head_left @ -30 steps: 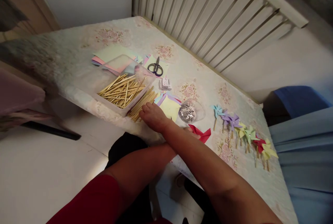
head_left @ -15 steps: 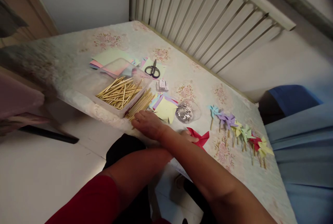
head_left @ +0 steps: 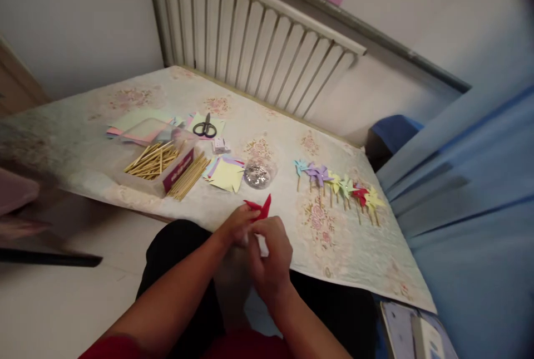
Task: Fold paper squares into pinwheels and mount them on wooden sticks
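Note:
My left hand pinches a red paper pinwheel at the table's front edge. Right up against it is my right hand, its fingers curled closed; whatever is in them is hidden. Ahead lies a round clear dish of shiny pins, beside a stack of cut paper squares. Thin wooden sticks lie in a bundle along a clear plastic box, which holds more sticks. Finished pinwheels in several colours lie in a row to the right.
Black-handled scissors rest on paper behind a small white box. More coloured sheets lie at the left on the flowered tablecloth. A radiator runs behind the table, and a blue curtain hangs at the right.
My right hand has come back from the stick bundle to the red pinwheel in my left hand; my arms are no longer crossed. The view has swung to the right.

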`<action>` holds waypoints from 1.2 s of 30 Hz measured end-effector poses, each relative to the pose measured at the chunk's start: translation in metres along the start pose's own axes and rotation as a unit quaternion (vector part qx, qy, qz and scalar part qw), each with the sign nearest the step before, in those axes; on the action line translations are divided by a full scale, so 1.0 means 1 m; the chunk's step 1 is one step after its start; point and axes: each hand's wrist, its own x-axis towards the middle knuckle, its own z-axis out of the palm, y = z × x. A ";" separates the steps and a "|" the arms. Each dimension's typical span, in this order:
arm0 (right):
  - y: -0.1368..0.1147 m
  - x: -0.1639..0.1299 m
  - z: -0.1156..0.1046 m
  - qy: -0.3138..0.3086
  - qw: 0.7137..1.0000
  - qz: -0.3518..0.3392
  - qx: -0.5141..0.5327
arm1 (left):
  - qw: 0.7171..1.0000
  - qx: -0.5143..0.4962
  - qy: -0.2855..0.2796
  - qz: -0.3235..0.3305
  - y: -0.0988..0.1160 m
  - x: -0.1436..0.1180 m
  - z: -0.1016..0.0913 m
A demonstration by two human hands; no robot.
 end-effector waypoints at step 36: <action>0.018 0.007 -0.091 0.149 0.834 0.399 0.351 | 0.996 -0.033 0.084 -0.024 -0.003 -0.023 -0.008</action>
